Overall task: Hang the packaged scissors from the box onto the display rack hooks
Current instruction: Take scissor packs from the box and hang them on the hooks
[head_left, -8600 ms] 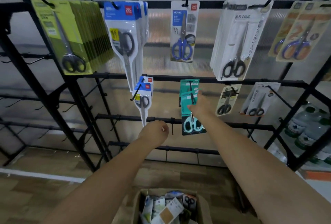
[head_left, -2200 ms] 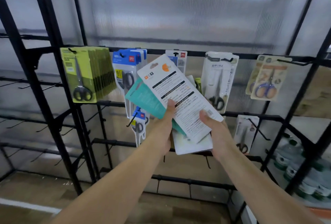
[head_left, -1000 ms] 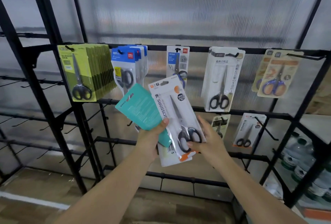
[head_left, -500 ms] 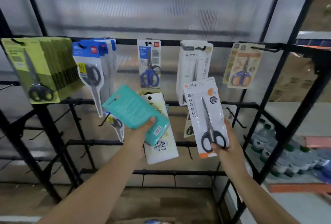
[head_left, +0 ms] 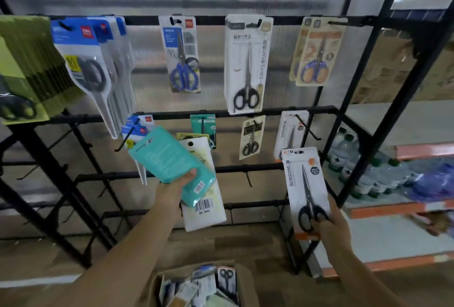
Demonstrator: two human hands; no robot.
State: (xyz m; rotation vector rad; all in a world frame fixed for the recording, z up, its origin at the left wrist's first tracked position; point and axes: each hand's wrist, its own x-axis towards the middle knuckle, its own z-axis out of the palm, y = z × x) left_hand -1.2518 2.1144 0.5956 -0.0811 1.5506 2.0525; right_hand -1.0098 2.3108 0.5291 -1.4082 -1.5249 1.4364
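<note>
Scissors packs (head_left: 183,55) are already hung across the rack (head_left: 233,20). One white pack (head_left: 305,191) is gripped by the right hand (head_left: 331,228) at lower right; two more (head_left: 172,159) are gripped by the left hand (head_left: 175,186). Many are left in the box (head_left: 243,279), bottom centre.

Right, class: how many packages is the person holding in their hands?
3 visible. Left hand grips a teal package over a white barcoded package; right hand holds a white scissors package. More may hide behind the teal one.
</note>
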